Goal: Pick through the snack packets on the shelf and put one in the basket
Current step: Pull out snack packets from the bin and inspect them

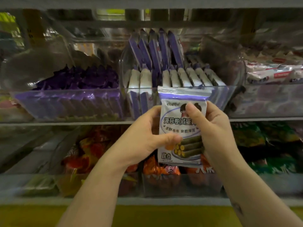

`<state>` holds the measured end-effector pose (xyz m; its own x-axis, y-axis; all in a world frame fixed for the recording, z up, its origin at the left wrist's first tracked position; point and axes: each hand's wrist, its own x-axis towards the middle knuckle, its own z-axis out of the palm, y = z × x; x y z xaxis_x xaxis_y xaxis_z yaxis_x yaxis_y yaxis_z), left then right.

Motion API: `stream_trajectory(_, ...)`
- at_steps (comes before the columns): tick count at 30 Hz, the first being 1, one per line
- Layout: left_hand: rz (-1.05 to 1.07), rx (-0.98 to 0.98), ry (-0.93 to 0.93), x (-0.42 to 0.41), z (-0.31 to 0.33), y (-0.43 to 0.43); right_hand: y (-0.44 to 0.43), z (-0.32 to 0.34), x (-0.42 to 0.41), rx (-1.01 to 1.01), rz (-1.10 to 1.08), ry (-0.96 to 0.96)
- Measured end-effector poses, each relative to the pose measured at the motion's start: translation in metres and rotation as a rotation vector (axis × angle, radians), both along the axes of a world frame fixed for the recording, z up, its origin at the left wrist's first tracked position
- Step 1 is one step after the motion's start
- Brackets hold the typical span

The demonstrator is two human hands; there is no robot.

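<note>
While both forearms reach up, left hand (144, 136) and right hand (211, 128) grip the upright snack packet (180, 122).

Grey shelf boards (98, 123) in tiers — clear plastic bins (65, 92) on them, a yellow strip (164, 215) below.

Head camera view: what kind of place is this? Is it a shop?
Probably a shop's snack aisle. Grey shelves carry clear plastic bins packed with rows of identical purple-and-white packets, and the left hand and right hand hold one white-and-purple printed snack packet.
</note>
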<state>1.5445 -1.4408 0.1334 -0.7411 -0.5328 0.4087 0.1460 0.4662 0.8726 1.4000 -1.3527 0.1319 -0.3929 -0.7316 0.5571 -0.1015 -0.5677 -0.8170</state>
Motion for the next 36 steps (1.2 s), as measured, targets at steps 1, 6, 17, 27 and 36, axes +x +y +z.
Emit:
stream_trajectory(1, -0.002, 0.010, -0.026, 0.001, -0.004, -0.001, 0.000, -0.005, -0.002, 0.033, 0.028, -0.014)
stream_trajectory(6, -0.008, 0.072, 0.011, 0.008, -0.015, -0.004, -0.001, -0.025, -0.006, 0.105, 0.133, -0.014)
stream_trajectory(17, 0.025, 0.310, 0.184, 0.007, -0.029, 0.004, 0.002, -0.038, -0.006, 0.181, 0.158, -0.053)
stream_trajectory(27, 0.104, 0.393, 0.206, 0.006, -0.034, 0.002, -0.002, -0.042, -0.005, 0.228, 0.137, -0.054)
stream_trajectory(36, 0.165, 0.471, 0.224, 0.011, -0.035, 0.000, -0.002, -0.043, -0.017, 0.356, 0.330, 0.102)
